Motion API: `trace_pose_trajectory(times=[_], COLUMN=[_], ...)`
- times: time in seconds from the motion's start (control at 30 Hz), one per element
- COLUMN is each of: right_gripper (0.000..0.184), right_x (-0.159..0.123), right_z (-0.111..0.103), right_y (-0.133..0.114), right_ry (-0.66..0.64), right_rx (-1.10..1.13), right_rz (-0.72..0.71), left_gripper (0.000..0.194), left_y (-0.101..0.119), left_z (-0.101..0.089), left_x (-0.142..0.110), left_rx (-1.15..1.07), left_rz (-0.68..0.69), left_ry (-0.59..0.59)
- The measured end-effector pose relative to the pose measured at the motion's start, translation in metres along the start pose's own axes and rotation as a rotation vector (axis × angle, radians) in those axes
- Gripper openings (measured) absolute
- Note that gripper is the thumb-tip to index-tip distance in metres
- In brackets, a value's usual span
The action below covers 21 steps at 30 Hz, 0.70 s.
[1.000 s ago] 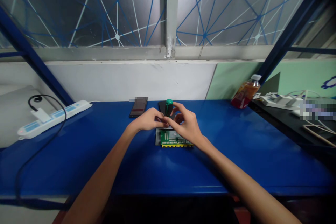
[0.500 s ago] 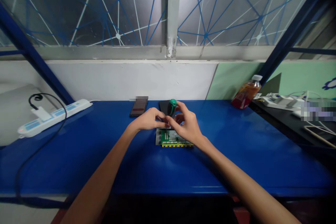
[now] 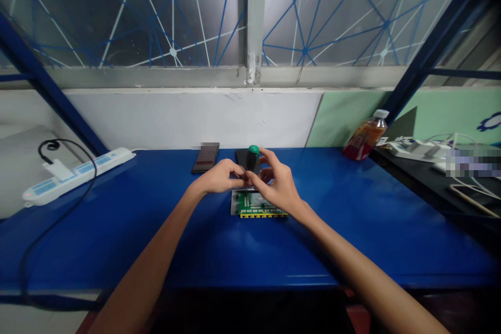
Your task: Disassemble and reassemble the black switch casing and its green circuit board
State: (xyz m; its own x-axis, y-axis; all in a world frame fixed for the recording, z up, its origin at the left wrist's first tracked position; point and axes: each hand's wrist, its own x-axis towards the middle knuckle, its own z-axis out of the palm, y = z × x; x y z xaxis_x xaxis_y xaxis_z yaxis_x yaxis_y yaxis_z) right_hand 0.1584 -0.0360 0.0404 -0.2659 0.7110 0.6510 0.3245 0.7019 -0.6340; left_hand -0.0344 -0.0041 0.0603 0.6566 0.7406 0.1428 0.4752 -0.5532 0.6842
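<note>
The screwdriver is gripped by its handle, roughly upright, in the right hand, above the circuit board, which is laid between the far and near edges of the blue surface. Whether the shaft is pinched by the left hand cannot be told; its fingertips are partly hidden.

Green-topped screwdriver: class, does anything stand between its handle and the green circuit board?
Only the person's own hands: the left hand and right hand meet just below the handle of the screwdriver, hiding part of the circuit board. Nothing else visibly stands between; whether the tip touches can't be made out.
</note>
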Motion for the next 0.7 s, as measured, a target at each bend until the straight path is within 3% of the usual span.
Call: trace_pose_trajectory(times=[0.33, 0.7], right_gripper=[0.047, 0.047], right_x=[0.0008, 0.0004], right_z=[-0.001, 0.0018], right_y=[-0.0006, 0.0027], right_ry=[-0.003, 0.035], right_rx=[0.025, -0.005], right_rz=[0.019, 0.001], left_gripper=[0.02, 0.018], left_y=[0.0023, -0.0074], left_z=[-0.0001, 0.0016], left_x=[0.0013, 0.0009], left_rx=[-0.004, -0.033], left_rz=[0.011, 0.002], left_ry=[-0.027, 0.044])
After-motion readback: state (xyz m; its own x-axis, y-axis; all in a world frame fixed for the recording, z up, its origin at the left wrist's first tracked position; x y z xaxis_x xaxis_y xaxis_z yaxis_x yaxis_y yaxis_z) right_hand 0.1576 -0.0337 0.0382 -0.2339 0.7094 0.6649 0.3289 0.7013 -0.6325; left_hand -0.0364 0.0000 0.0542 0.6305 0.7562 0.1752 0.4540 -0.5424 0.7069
